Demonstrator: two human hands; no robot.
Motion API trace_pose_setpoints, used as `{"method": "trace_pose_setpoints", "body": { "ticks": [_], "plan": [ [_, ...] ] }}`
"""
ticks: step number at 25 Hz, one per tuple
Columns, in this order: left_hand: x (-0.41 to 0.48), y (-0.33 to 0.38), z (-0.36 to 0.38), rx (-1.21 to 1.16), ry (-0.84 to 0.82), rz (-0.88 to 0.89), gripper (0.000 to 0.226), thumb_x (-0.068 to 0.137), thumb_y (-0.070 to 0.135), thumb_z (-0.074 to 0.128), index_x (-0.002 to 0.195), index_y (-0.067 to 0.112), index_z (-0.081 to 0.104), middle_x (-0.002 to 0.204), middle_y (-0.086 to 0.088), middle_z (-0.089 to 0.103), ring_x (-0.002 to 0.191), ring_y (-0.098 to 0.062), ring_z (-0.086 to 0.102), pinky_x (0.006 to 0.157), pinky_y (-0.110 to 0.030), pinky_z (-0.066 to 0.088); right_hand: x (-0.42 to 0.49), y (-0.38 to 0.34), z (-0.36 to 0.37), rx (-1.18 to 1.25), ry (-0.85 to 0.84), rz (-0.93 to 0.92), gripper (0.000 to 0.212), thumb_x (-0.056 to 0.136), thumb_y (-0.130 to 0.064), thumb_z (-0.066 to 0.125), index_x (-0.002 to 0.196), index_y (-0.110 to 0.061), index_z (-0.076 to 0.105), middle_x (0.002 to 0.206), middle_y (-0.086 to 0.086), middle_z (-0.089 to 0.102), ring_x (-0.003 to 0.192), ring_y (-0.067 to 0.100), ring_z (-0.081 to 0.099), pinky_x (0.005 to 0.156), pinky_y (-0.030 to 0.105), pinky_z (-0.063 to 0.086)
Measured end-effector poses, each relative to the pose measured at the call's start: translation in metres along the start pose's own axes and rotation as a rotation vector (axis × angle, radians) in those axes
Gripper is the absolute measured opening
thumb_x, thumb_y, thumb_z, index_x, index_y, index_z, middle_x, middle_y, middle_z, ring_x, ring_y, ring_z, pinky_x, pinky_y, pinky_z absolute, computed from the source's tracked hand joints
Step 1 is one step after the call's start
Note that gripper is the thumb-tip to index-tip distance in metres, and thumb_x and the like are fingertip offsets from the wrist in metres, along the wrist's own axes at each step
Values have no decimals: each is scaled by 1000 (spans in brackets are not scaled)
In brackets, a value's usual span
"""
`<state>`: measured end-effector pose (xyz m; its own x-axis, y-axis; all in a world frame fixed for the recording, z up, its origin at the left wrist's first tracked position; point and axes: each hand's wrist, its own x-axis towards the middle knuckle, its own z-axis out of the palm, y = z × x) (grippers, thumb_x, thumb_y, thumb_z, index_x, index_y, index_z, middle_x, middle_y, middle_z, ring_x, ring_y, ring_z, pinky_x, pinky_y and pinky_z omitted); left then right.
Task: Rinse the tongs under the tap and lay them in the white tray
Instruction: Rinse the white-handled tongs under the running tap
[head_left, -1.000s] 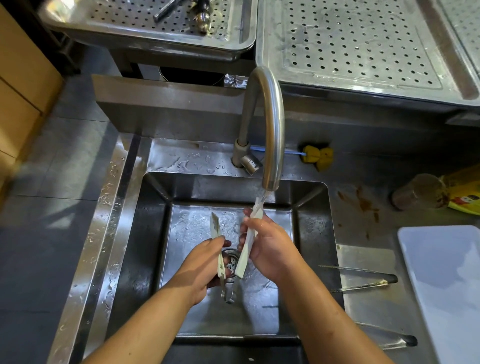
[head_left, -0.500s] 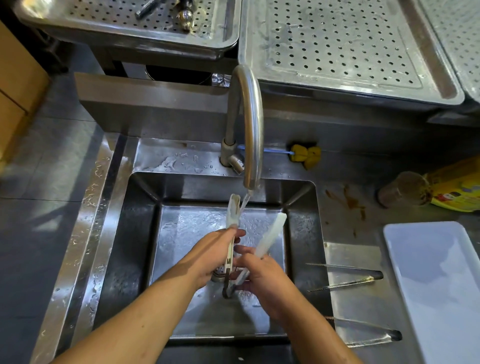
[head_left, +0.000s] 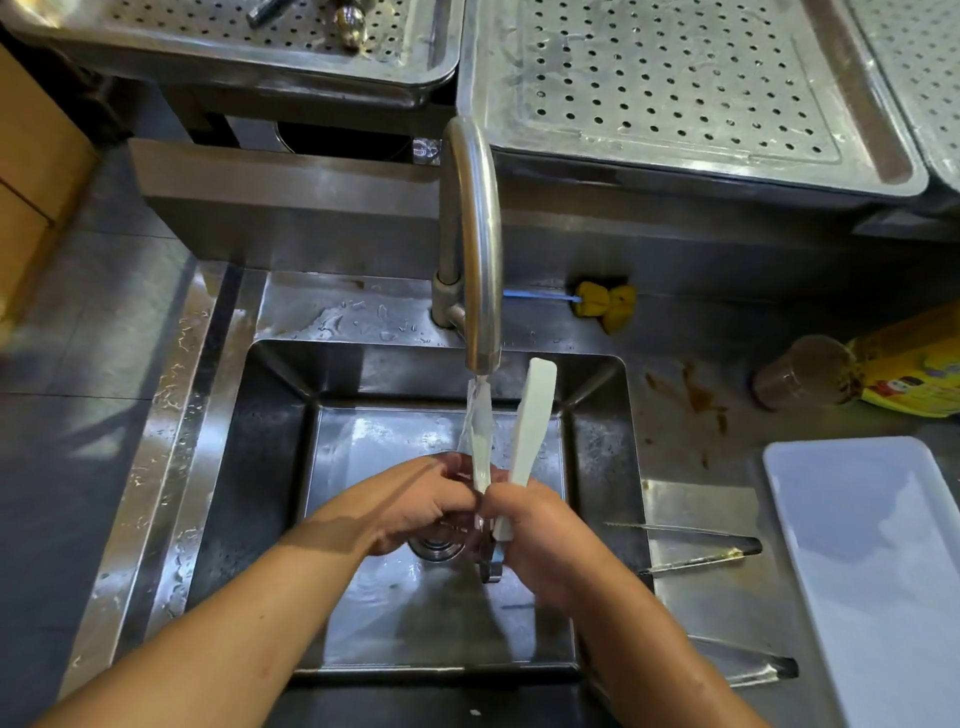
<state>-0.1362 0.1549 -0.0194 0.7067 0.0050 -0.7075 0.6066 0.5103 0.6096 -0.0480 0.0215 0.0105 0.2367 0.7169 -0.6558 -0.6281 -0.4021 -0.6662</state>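
Tongs (head_left: 530, 431) now upright under tap (head_left: 475, 249): L arm moved into stream; left hand (head_left: 415, 506) & right hand (head_left: 535, 535) both pinching them. Rinse ongoing, white tray (head_left: 872, 571) empty.

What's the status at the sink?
Left hand and right hand both gripping white tongs, one arm under the running tap. White tray empty at right. Two metal tongs lie between.
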Motion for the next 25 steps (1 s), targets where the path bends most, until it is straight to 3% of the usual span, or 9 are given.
{"method": "trace_pose_setpoints", "body": {
  "ticks": [2, 5, 9, 12, 16, 20, 23, 25],
  "plan": [
    [4, 2, -4, 180, 94, -5, 30, 69, 9, 70, 95, 19, 80, 86, -21, 79, 61, -21, 70, 57, -30, 54, -1, 2, -1, -45, 8, 31, 43, 61, -11, 60, 102, -10, 73, 84, 16, 66, 74, 28, 59, 58, 31, 47],
    [17, 8, -6, 293, 352, 43, 12, 91, 17, 67, 99, 15, 76, 87, -16, 80, 61, -24, 72, 55, -35, 55, -6, 12, -6, -122, 41, 86, 46, 57, -20, 64, 100, -4, 65, 81, 14, 63, 67, 27, 59, 61, 36, 49],
    [31, 16, -7, 173, 592, 104, 21, 100, 27, 63, 91, 12, 74, 78, -18, 75, 63, -29, 69, 68, -50, 64, -14, 25, -9, -153, 23, 173, 51, 52, -28, 65, 95, -2, 63, 78, 21, 60, 58, 27, 61, 51, 30, 49],
    [33, 15, -3, 122, 514, 95, 11, 99, 20, 67, 96, 11, 73, 88, -24, 78, 66, -29, 74, 67, -51, 65, -17, 25, -11, -139, 87, 209, 56, 55, -30, 66, 101, 1, 61, 71, 20, 59, 50, 24, 58, 44, 25, 44],
    [31, 4, -1, 150, 329, 33, 18, 95, 13, 67, 110, 5, 72, 94, -17, 82, 87, -35, 80, 83, -52, 66, -16, 20, -12, -205, 185, 193, 44, 89, -36, 61, 109, 3, 64, 59, 5, 65, 46, 19, 55, 42, 24, 42],
    [36, 8, -1, 200, 566, -112, 40, 100, 42, 58, 99, 6, 77, 93, -18, 82, 92, -40, 78, 91, -55, 62, -13, 16, -5, -301, 204, 150, 41, 90, -51, 58, 97, -11, 63, 51, -6, 60, 42, 14, 49, 41, 22, 38],
    [34, 3, 0, 129, 528, -38, 33, 103, 38, 59, 106, 7, 71, 99, -17, 81, 87, -33, 79, 84, -49, 65, -6, 15, -6, -454, 283, 130, 40, 90, -62, 59, 104, -25, 62, 70, -11, 62, 55, 5, 52, 50, 23, 39],
    [26, 3, 2, -194, 382, -22, 34, 104, 35, 58, 115, 6, 72, 109, -23, 79, 86, -31, 77, 77, -46, 65, -1, 16, -10, -599, 364, 97, 47, 94, -63, 59, 118, -23, 60, 85, -9, 65, 70, 7, 60, 57, 26, 45]
  ]
}}
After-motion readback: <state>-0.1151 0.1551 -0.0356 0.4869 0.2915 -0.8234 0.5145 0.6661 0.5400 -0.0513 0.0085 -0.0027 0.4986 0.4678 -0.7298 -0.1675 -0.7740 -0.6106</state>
